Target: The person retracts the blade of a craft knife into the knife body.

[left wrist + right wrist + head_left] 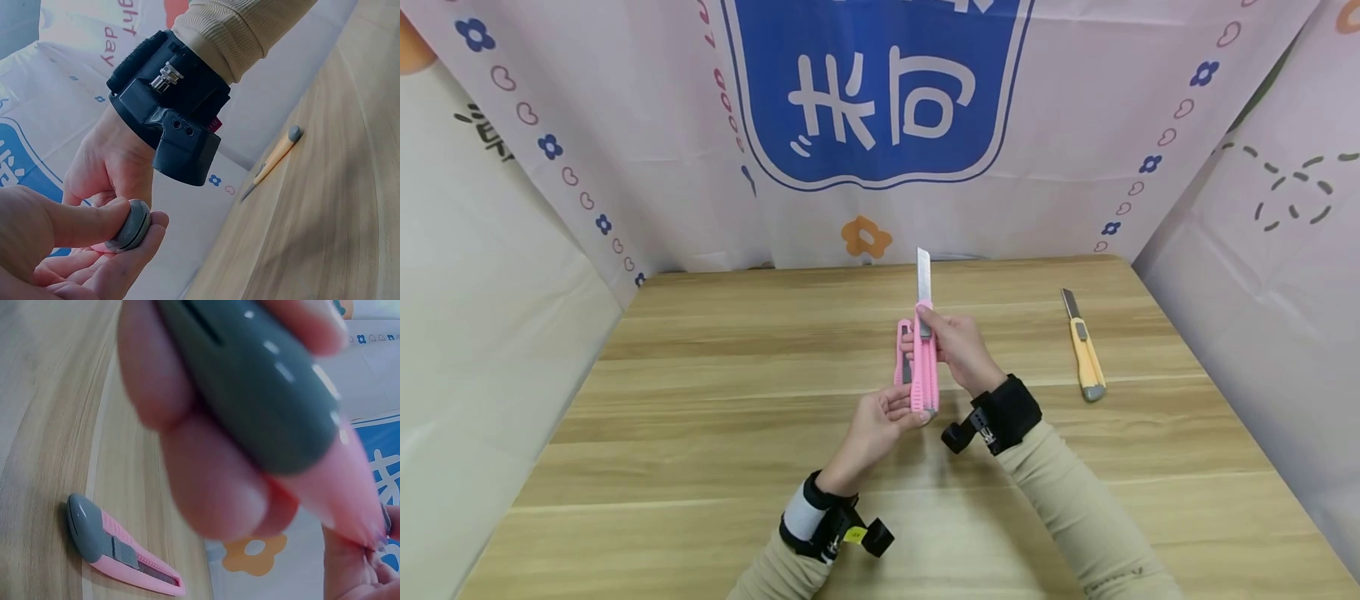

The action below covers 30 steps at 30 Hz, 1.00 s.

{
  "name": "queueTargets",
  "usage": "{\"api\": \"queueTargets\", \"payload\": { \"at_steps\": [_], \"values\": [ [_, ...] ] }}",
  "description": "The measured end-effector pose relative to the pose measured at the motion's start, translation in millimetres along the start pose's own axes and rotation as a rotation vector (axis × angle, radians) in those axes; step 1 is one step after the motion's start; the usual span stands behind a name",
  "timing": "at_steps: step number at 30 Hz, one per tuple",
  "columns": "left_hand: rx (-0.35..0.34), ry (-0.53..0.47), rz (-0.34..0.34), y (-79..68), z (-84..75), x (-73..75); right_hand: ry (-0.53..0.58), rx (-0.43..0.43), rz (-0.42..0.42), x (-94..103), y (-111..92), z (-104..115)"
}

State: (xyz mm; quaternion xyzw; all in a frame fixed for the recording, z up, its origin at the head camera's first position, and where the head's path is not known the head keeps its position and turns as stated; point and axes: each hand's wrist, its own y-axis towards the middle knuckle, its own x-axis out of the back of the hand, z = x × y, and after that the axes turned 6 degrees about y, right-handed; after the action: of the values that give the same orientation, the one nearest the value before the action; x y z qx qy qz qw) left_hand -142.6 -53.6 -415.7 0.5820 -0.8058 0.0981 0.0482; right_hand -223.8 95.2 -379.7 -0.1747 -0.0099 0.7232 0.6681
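A pink box cutter (927, 379) with its blade (923, 277) slid out is held up over the table, blade pointing away. My left hand (874, 427) pinches its grey butt end (132, 226) between thumb and fingers. Near the blade end, my right hand (964, 348) grips the handle, thumb by the grey slider. A second pink box cutter (128, 555) lies on the table, partly hidden behind the held one in the head view; no extended blade shows on it. To the right lies a yellow box cutter (1086, 354), its blade out.
The wood-grain table (715, 433) runs back to a printed cloth wall (685, 192). Cloth also hangs on the left and right sides. Black camera straps (1011, 414) wrap both wrists.
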Motion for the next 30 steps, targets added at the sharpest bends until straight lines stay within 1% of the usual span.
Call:
{"api": "queueTargets", "payload": {
  "at_steps": [5,12,16,22,25,30],
  "values": [
    [-0.005,-0.002,0.009,-0.5,0.8,0.7,-0.018,0.036,-0.032,0.5,1.4,-1.0],
    [-0.010,-0.003,0.020,-0.8,2.3,1.1,-0.025,0.075,-0.012,-0.1,2.0,-2.8],
    [-0.008,0.008,0.027,-0.1,1.8,1.9,-0.035,0.076,-0.014,-0.7,1.2,-2.7],
    [-0.003,0.036,0.039,0.4,2.7,3.4,-0.059,0.068,-0.049,-0.9,0.6,-3.2],
    [0.003,0.034,0.038,0.4,3.6,3.9,-0.067,0.065,-0.064,-1.0,0.3,-3.9],
    [0.002,0.021,0.042,-0.5,4.4,4.7,-0.065,0.078,-0.057,-1.3,0.5,-5.8]
  ]
}}
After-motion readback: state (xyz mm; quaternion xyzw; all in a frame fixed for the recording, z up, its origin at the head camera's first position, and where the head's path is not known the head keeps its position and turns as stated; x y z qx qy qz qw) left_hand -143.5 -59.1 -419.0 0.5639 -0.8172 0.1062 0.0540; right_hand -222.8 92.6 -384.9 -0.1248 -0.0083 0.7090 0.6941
